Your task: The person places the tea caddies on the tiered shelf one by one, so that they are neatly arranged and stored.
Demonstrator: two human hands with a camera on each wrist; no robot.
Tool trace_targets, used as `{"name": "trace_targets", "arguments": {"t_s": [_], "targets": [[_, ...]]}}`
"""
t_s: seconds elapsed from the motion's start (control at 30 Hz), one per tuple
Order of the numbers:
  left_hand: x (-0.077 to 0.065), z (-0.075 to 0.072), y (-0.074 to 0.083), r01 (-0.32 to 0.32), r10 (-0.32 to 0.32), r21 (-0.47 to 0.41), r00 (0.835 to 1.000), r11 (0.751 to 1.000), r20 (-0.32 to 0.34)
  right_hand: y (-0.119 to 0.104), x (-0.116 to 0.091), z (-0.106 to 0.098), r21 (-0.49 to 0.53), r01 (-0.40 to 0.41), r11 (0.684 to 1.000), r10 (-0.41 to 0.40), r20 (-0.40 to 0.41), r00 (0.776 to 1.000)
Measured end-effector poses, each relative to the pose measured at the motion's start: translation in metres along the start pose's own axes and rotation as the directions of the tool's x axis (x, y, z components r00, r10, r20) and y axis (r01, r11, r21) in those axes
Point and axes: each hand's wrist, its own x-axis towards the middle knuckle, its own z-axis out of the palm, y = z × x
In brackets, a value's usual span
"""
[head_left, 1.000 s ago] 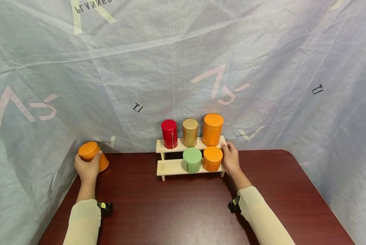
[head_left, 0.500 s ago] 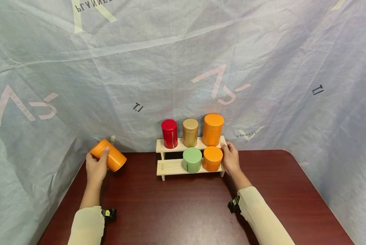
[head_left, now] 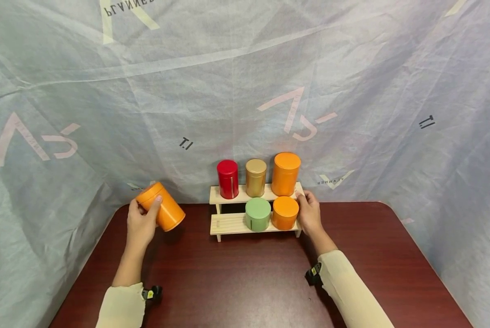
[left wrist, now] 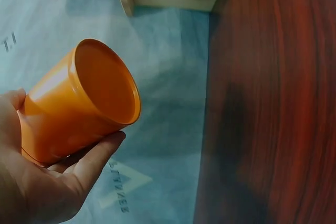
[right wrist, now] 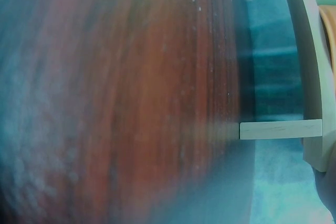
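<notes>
My left hand (head_left: 141,230) grips a tall orange canister (head_left: 169,211), tilted and lifted over the left part of the table. In the left wrist view its flat round base (left wrist: 107,82) faces away from the palm, the thumb and fingers on its sides. With the right hand (head_left: 310,216) I hold the right end of a two-step wooden rack (head_left: 228,224). A red canister (head_left: 228,180), a gold canister (head_left: 256,180) and a larger orange canister (head_left: 285,177) stand on the upper step. The lower step carries a short green canister (head_left: 258,215) and a short orange canister (head_left: 285,215).
The rack stands near the back edge of a dark red-brown wooden table (head_left: 237,282). Grey printed cloth (head_left: 212,91) hangs behind the table and along both sides. On the lower step, bare wood shows left of the green canister.
My left hand has carried the orange canister rightward from the far left corner, and it now leans with its base toward the rack. The right hand and rack have stayed put.
</notes>
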Motion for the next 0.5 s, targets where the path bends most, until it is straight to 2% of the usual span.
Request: {"name": "trace_targets", "arguments": {"t_s": [0.17,0.4,0.5], "targets": [[-0.011,0.008,0.008,-0.038,0.037,0.022,0.998,0.999,0.040,0.000,0.000,-0.001,-0.007,0.013,1.000,-0.013,-0.001,1.000],[-0.023,0.019,0.013,-0.085,0.083,0.016,0.993,0.996,0.080,-0.027,-0.020,0.004,-0.013,0.005,1.000,-0.005,0.027,1.000],[-0.028,0.024,0.015,-0.118,0.118,0.002,0.989,0.993,0.092,-0.026,-0.019,0.004,-0.024,0.006,1.000,-0.005,0.028,1.000]]}}
